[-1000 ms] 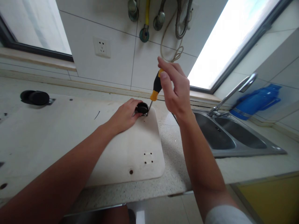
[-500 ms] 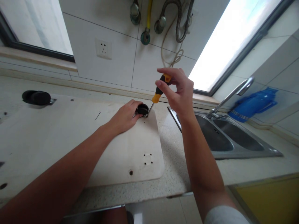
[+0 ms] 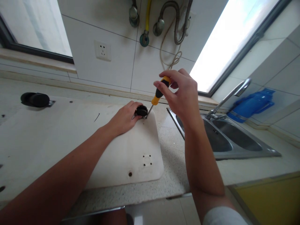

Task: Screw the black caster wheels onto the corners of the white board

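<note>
A large white board [image 3: 112, 162] with rounded corners lies flat on the counter. At its far right corner stands a black caster wheel [image 3: 142, 110], and my left hand [image 3: 126, 117] is closed around its left side. My right hand [image 3: 179, 90] grips the yellow and black handle of a screwdriver [image 3: 158, 94]. The shaft slants down to the left, its tip at the caster's mounting plate. Screw heads there are too small to make out. Another black caster [image 3: 36, 100] sits on the board at the far left. Several small holes mark the near right corner.
Right of the board is a steel double sink [image 3: 222, 137] with a curved faucet [image 3: 234, 93]. A blue jug [image 3: 252, 106] stands behind it. On the tiled wall are a socket [image 3: 102, 50], valves and hoses. The speckled counter [image 3: 173, 159] borders the board.
My right hand has turned slightly around the screwdriver handle, its wrist shifting a little right. The left hand stays on the caster. The whole view has shifted slightly.
</note>
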`<state>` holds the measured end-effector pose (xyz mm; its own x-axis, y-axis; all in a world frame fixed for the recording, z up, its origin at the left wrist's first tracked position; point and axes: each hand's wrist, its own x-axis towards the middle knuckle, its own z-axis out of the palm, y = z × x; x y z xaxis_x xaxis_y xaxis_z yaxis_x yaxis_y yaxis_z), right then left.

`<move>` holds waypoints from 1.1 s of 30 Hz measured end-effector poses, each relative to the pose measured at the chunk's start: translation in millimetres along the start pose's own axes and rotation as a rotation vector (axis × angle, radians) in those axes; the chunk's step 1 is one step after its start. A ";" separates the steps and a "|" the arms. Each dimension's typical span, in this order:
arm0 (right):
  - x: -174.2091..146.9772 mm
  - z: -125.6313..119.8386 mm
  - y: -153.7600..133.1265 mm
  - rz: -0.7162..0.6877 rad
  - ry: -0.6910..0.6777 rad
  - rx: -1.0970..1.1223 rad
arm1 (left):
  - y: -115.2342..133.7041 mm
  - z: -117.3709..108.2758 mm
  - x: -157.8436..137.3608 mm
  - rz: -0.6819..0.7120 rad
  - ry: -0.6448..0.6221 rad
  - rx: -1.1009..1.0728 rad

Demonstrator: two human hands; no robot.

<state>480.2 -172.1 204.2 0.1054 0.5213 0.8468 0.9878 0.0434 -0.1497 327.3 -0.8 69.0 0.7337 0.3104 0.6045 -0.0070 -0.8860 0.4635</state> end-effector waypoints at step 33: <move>-3.4 -5.4 -17.3 -0.032 -0.149 0.100 | 0.6 1.4 0.6 0.018 0.000 0.012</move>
<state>463.3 -179.3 206.6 0.0487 0.6384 0.7682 0.9731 0.1429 -0.1804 328.7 -1.6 68.7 0.7337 0.2938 0.6127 -0.0124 -0.8957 0.4445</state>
